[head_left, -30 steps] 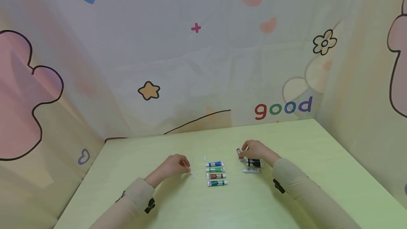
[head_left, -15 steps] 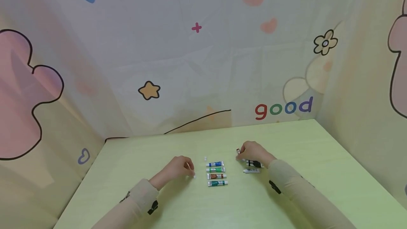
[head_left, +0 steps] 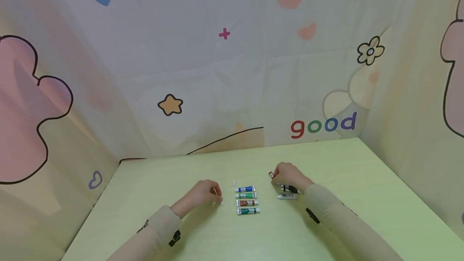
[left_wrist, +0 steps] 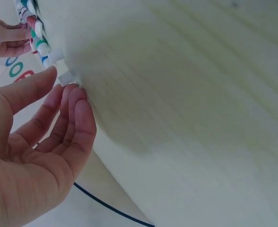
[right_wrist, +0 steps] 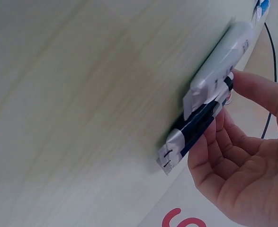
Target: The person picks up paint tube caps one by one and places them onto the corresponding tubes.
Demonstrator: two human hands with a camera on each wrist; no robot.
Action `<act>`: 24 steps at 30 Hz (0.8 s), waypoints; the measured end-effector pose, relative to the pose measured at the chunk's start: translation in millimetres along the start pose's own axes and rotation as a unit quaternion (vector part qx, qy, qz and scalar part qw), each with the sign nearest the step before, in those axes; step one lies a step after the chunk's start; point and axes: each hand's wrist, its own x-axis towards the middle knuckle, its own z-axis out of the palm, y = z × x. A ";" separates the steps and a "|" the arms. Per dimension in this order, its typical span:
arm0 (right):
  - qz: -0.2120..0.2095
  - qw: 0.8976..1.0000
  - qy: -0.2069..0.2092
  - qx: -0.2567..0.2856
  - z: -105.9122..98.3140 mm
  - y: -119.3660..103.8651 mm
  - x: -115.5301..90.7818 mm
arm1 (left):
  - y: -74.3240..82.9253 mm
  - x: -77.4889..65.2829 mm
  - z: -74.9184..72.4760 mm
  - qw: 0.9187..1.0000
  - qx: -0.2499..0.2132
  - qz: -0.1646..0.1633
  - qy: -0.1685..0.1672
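Observation:
My left hand (head_left: 203, 193) is low over the table, its thumb and fingertips pinching a small white cap-like piece (left_wrist: 66, 78). A second white piece (head_left: 234, 183) lies farther off. Dark red at its cap, a paint tube (head_left: 270, 175) slants out from the fingers of my right hand (head_left: 290, 175), which pinches it; most of it is hidden. Close by lie a black-labelled paint tube (right_wrist: 195, 120) and a white paint tube (right_wrist: 226, 56). Between the hands, blue (head_left: 245, 189), green (head_left: 245, 195), red-brown (head_left: 247, 203) and dark green (head_left: 248, 211) paint tubes form a column.
The pale green-yellow table (head_left: 203, 237) meets a printed cloth backdrop (head_left: 203, 71) at its back edge. More cloth hangs at both sides. My sleeves (head_left: 161, 222) carry dark straps near the wrists.
My left hand has moved slightly right, to the small white piece, which has shifted a little right too. My right hand has moved slightly left over the red-capped tube and covers more of it.

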 end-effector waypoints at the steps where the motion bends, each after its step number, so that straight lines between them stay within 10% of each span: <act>1: 0.001 1.000 0.000 0.001 -0.1 0.0 -0.3 | -0.4 0.2 0.2 1.000 0.000 0.001 0.000; 24: -0.030 0.999 0.024 0.012 1.1 4.7 0.8 | -1.6 -5.3 0.2 0.996 0.069 0.056 0.020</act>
